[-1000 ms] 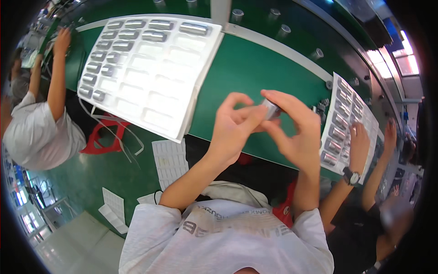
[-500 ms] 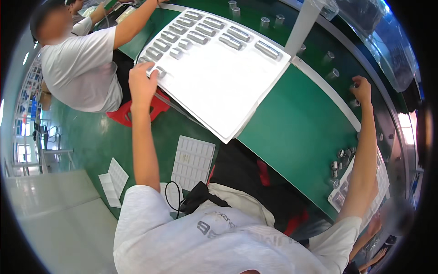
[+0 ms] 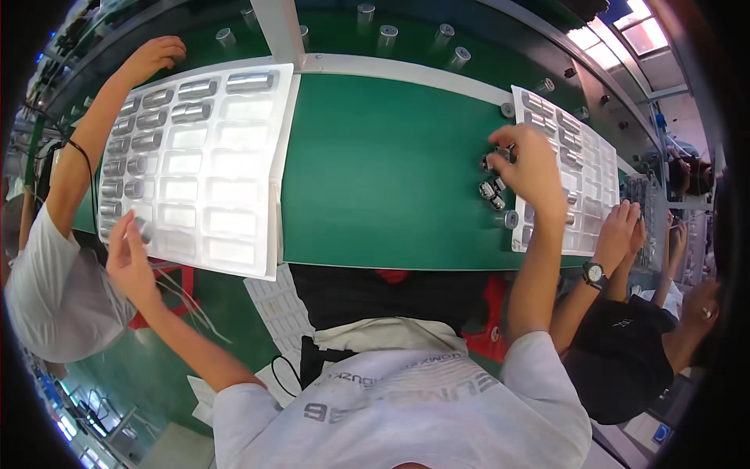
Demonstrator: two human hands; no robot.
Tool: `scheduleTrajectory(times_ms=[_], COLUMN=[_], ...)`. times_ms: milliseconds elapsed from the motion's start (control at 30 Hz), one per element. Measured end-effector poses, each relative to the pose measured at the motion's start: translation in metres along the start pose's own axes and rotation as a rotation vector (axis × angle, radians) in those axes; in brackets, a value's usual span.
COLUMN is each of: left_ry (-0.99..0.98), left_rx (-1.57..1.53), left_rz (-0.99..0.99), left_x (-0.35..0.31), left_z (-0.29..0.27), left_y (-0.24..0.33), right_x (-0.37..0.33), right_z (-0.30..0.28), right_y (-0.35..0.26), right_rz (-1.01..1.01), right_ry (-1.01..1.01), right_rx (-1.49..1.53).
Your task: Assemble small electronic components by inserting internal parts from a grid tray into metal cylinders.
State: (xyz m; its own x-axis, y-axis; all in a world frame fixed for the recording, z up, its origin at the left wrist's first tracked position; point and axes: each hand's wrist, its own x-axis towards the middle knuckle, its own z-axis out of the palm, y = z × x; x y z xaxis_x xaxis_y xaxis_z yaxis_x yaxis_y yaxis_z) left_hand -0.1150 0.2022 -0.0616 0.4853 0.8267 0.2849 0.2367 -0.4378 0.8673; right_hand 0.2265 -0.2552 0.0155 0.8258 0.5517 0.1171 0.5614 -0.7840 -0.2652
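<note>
A white moulded tray [image 3: 248, 180] lies at the left of the green table, its left compartments filled with silver metal cylinders [image 3: 191, 112]. At its near left corner, my left hand [image 3: 134, 262] has thumb and fingers closed about a metal cylinder [image 3: 144, 229], which shows partly behind the thumb. On the table's right side, my right hand [image 3: 533, 168] bends over a cluster of small shiny metal parts [image 3: 491, 191]. Its thumb and fingers pinch one small metal part [image 3: 500, 156], mostly covered by the hand. A single cylinder [image 3: 509, 220] stands just below that hand.
Another white tray [image 3: 594, 172] with cylinders lies right of my right hand. Several cylinders [image 3: 387, 33] stand on the far green strip, beyond a pale rail [image 3: 391, 70] and post. A co-worker's arm [image 3: 86, 148] reaches over at left; another person's hands [image 3: 619, 234] work at right.
The view has turned to the right. My right hand has come from a cylinder on the far strip to the small metal parts. My left hand stays by the same tray corner.
</note>
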Motion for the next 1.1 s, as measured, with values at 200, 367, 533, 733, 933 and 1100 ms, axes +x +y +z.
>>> scheduleTrajectory(times_ms=[200,367,533,733,933,1100], left_ry=[-0.134,-0.565,-0.63,-0.629,-0.307,-0.39], left_rx=[-0.556,-1.083,-1.072,-0.486,0.047,-0.428], left_rz=[-0.196,-0.244,-0.362,0.024,0.546,0.081], left_x=[-0.076,-0.104,-0.121,-0.126,-0.126,-0.127], left_z=[0.059,0.123,0.166,0.218,0.227,0.224], left_y=[0.107,0.138,0.152,0.137,0.132,0.133], right_x=[0.007,0.001,-0.018,-0.022,-0.027,-0.03], right_z=[0.049,0.026,0.031,0.041,0.051,0.044], right_y=[-0.024,-0.038,-0.065,-0.081,-0.073,-0.081], right_rz=[-0.13,0.122,-0.018,0.222,0.06,0.107], right_ry=[-0.023,-0.084,-0.153,-0.303,-0.442,-0.425], right_rx=[-0.013,0.855,1.744,2.101,2.097,2.226])
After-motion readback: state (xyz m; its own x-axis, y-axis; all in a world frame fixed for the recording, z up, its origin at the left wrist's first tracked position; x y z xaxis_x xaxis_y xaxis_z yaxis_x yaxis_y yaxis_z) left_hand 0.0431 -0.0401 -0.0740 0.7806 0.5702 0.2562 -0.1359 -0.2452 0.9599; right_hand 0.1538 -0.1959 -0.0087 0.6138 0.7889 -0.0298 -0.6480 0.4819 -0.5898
